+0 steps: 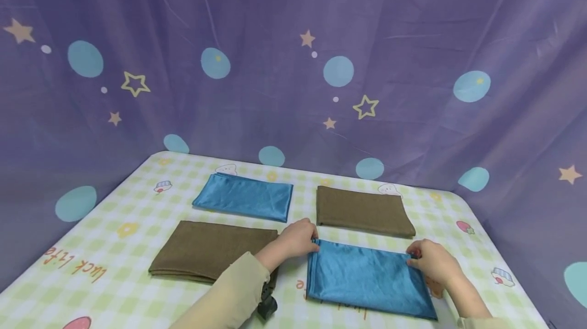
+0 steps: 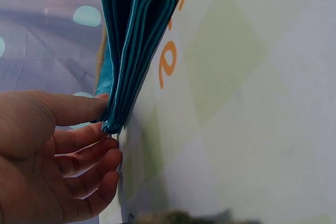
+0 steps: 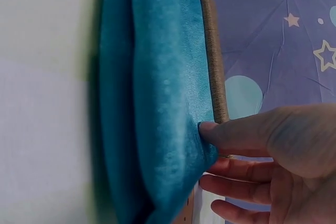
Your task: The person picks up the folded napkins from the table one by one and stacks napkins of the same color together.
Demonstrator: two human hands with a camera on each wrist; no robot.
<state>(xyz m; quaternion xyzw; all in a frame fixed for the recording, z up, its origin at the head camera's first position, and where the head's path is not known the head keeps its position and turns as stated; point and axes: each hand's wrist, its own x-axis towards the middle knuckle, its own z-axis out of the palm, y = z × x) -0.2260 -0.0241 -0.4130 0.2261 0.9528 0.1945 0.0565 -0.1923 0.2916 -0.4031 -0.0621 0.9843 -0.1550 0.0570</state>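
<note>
A folded shiny blue cloth [image 1: 367, 278] lies at the front right of the table. My left hand [image 1: 297, 240] pinches its far left corner; the left wrist view shows the thumb and fingers at the edge of the stacked layers [image 2: 126, 77]. At the far right corner, my right hand [image 1: 433, 263] pinches the same cloth, thumb pressing on the top [image 3: 178, 103] and fingers behind the edge. Under my left forearm sits a folded brown cloth [image 1: 211, 247], partly hidden by the sleeve.
A second blue cloth [image 1: 245, 196] lies folded at the back left, and another brown cloth [image 1: 364, 212] just behind the held one. The table [image 1: 133, 252] has a green checked cover. A purple curtain [image 1: 275, 23] hangs behind it.
</note>
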